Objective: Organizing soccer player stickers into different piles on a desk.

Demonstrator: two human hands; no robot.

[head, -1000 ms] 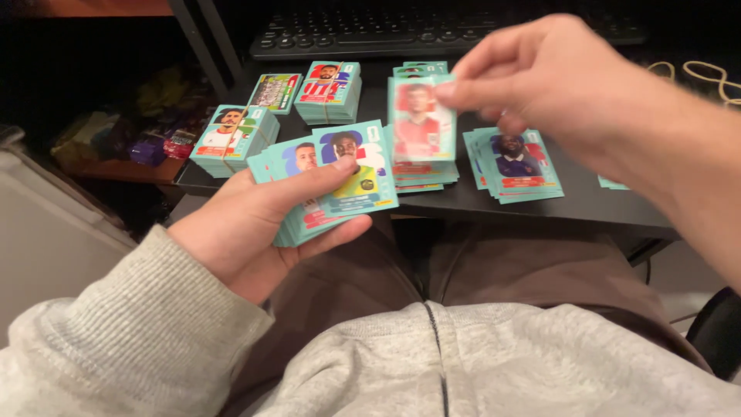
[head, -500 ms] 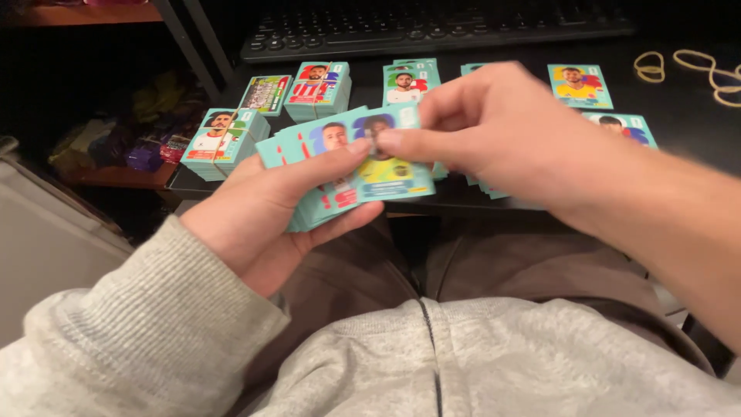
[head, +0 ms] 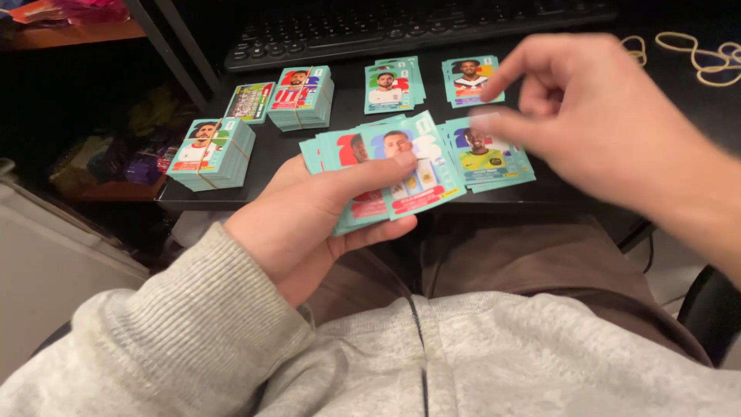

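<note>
One card stack point(head: 386, 174) in left grip point(head: 309, 224)

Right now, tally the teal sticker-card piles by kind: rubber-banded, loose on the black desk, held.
Rubber-banded teal card stacks: 2
Loose teal card piles on the black desk: 4
Teal card fan in the left hand: 1
Total: 7

the left hand point(head: 309, 224) grips a fanned stack of teal cards point(head: 390, 174) at the black desk's point(head: 347, 123) front edge; the blurred right hand point(head: 594, 123) hovers above a card pile point(head: 486, 158) there, fingers loosely curled.
</note>
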